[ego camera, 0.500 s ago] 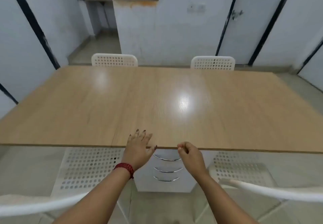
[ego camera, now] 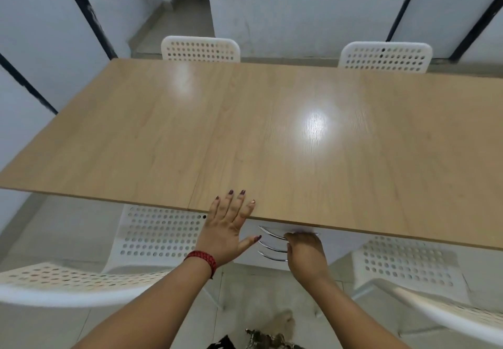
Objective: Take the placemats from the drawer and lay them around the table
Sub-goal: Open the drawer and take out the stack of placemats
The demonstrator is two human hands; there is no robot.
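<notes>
Right hand (ego camera: 304, 253) curled on top drawer handle (ego camera: 272, 233), left hand (ego camera: 227, 229) flat on table (ego camera: 272, 136) edge

The room was evenly and fairly brightly lit from overhead. Two glare patches shone on the wooden table (ego camera: 381, 141), the right one sharper. Shadows were soft. Wide-angle distortion bent the near white chairs (ego camera: 68, 280) at the lower corners, and they were smeared with blur.

The wooden table (ego camera: 272, 136) is lying bare before me, my left hand (ego camera: 228, 229) resting flat (fingers spread) on its 6 o'clock edge.
</notes>
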